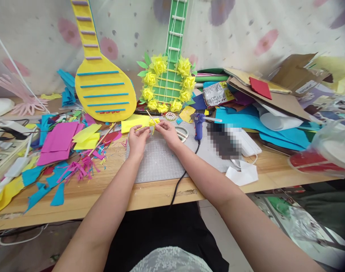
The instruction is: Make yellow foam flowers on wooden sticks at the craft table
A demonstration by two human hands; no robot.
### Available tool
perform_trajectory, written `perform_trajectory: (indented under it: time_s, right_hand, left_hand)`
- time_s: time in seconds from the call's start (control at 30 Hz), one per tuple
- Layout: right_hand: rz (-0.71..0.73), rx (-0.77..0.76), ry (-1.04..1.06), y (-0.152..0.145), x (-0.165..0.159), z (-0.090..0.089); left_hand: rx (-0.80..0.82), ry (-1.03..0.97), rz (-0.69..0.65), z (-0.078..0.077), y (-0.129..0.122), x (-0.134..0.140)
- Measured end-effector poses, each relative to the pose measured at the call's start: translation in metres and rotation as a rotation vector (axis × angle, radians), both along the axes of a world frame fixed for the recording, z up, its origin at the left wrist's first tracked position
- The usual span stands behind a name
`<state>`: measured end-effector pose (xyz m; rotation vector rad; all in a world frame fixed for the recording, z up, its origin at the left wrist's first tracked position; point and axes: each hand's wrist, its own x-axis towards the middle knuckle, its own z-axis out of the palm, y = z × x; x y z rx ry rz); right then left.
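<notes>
Above the grey cutting mat (152, 162), my right hand (169, 134) pinches a thin wooden stick (149, 114) beside a small crumpled piece of yellow paper (153, 122). My left hand (137, 140) is closed, its fingertips at a narrow yellow paper strip (142, 128). A folded sheet of yellow paper (133, 123) lies just behind the hands. White-handled scissors (182, 134) rest by my right hand, partly hidden by it. A blue glue gun (199, 126) stands farther right, its black cord running to the table edge. Behind leans a green paper instrument (172, 81) ringed with yellow paper flowers.
A yellow paper instrument (104, 88) leans at the back left. Magenta sheets (59, 143) and blue scraps (57, 194) cover the left side. At right lie blue paper (282, 138), stacked cardboard (277, 96) and a plastic-wrapped red cup (316, 160). A tape roll (170, 116) lies behind the mat.
</notes>
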<state>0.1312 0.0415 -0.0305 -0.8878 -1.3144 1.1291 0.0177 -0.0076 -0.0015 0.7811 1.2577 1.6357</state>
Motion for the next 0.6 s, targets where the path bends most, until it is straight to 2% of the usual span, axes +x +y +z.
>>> perform_trajectory:
  time_s: [0.27, 0.6]
  right_hand:
    - [-0.063, 0.066, -0.106, 0.000, 0.001, -0.003]
    - [-0.044, 0.048, -0.090, -0.001, 0.001, -0.002]
  left_hand:
    - [0.065, 0.142, 0.051, -0.014, 0.007, -0.006]
    - [0.060, 0.112, 0.098, -0.016, 0.011, -0.009]
